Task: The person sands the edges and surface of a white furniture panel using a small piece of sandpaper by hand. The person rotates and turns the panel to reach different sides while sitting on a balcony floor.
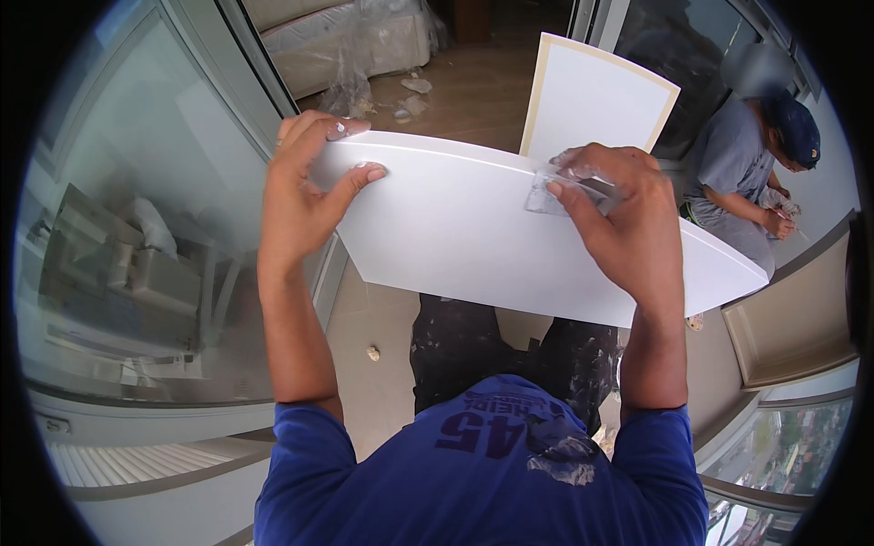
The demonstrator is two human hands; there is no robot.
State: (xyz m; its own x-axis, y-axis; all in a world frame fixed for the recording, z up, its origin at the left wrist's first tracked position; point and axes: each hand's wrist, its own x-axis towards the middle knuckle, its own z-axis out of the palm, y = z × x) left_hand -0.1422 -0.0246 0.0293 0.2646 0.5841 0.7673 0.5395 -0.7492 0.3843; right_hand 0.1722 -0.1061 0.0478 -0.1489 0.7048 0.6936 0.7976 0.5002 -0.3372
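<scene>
A long white panel is held up on edge in front of me, above my dark, paint-spotted trousers. My left hand grips its upper left corner, thumb on the near face and fingers over the top edge. My right hand pinches a clear plastic scraper against the near face, just under the top edge and right of the panel's middle. White paste smears show on the fingers of both hands. The panel hides its own far face and part of the right fingers is blurred.
Behind the panel stands a white board with a tan border. At the right a co-worker in grey shirt and dark cap bends over their hands. A glass door is on the left. Plastic sheeting covers furniture beyond the doorway.
</scene>
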